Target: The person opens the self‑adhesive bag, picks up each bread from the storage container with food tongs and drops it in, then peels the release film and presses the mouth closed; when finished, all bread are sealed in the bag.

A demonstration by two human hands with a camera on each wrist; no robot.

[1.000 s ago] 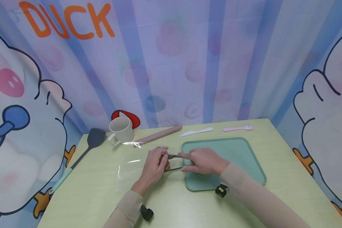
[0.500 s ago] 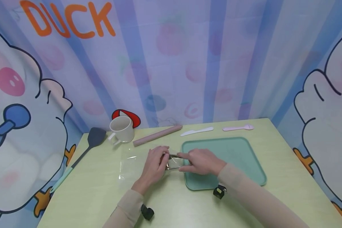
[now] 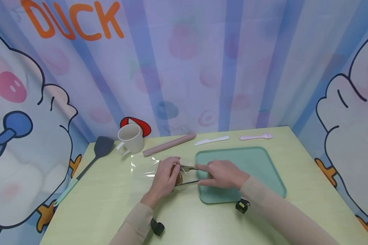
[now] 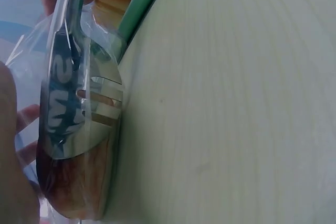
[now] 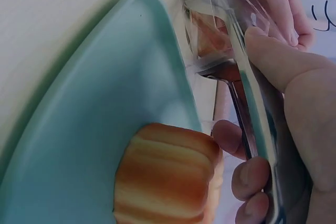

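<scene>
The tongs [image 5: 253, 103] gleam like polished metal, the bag [image 3: 143, 173] like glossy clear plastic; from where I stand, the tray [image 3: 245, 166] looks smooth and matt, the surface [image 4: 220, 98] wood-grained, the curtain [image 3: 184, 81] cloth.

A dark-headed spatula [image 3: 86, 169] w/ mint handle lay far L on a pale yellow-green table [image 3: 309, 190], near an upright white mug [image 3: 132, 141]. Along the back, L to R, lay a mauve rod [image 3: 169, 145], white knife [image 3: 212, 140] & pink spoon-like utensil [image 3: 255, 137]. Bkgd: a blue-striped curtain [image 3: 184, 81] bore orange "DUCK" lettering [image 3: 72, 21], w/ white cartoon birds [image 3: 49, 132] on both sides
</scene>
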